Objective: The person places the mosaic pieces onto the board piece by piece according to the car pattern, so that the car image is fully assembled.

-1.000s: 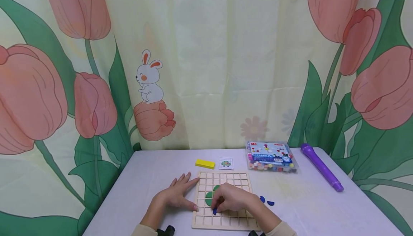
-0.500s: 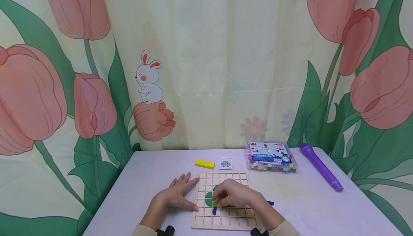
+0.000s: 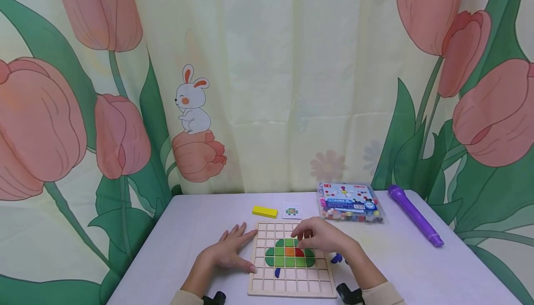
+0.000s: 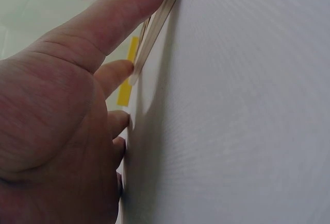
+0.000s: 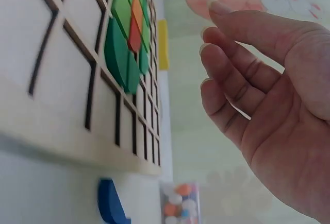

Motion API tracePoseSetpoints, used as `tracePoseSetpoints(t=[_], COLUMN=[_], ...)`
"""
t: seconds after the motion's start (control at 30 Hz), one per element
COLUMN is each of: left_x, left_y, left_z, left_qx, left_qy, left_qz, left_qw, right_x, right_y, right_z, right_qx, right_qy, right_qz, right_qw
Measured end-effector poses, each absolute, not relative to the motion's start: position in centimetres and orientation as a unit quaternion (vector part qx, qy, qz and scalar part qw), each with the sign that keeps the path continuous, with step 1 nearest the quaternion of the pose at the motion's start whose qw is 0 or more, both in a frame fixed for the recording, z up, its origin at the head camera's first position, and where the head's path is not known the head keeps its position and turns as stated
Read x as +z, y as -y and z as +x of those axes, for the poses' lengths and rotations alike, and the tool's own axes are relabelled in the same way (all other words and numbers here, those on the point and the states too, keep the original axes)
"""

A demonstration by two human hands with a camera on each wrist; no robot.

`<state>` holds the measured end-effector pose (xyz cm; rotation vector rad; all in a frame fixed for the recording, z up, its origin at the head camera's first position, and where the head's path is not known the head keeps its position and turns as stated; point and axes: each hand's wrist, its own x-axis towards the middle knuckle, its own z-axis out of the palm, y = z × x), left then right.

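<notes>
A wooden grid board (image 3: 260,287) lies on the table. Green, orange and red pieces fill a rounded patch in its middle, with a dark green piece (image 3: 270,261) at the patch's left end. Below the patch a small blue piece (image 3: 277,273) lies in the grid. My left hand (image 3: 227,251) rests beside the board with fingers spread, its thumb touching the left edge. Above the board's upper right part hovers my right hand (image 3: 319,235), fingers loosely bent and holding nothing, as the right wrist view also shows. Several blue pieces (image 3: 336,258) lie right of the board, partly behind the right arm.
Beyond the board lie a yellow block (image 3: 264,212) and a small pattern card (image 3: 292,211). A clear plastic box of colourful beads (image 3: 351,203) stands at the back right. A purple tube (image 3: 416,216) lies along the table's right side.
My right hand has let go of the small blue piece, which stays on the board. It has moved up and to the right, uncovering the coloured patch. My left hand has stayed put.
</notes>
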<state>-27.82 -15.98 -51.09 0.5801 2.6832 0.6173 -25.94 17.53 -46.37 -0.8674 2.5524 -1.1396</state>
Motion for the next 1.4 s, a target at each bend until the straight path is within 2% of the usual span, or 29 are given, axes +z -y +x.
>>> tracePoseSetpoints(t=[0.37, 1.0, 1.4], left_x=[-51.3, -51.3, -51.1], left_y=[16.0, 16.0, 16.0], left_z=[-27.8, -27.7, -27.7], left_qx=[0.216, 0.215, 0.217], left_qy=[-0.941, -0.941, -0.941], left_qz=[0.204, 0.206, 0.202], left_qw=[0.164, 0.160, 0.161], right_x=[-45.7, -46.9, -47.1], right_y=[-21.8, -27.3, -28.7], right_z=[-26.2, -26.6, -26.0], right_qx=[-0.384, -0.399, -0.379], right_qy=[-0.883, -0.870, -0.885], right_qz=[-0.257, -0.241, -0.154], right_qw=[0.084, 0.159, 0.224])
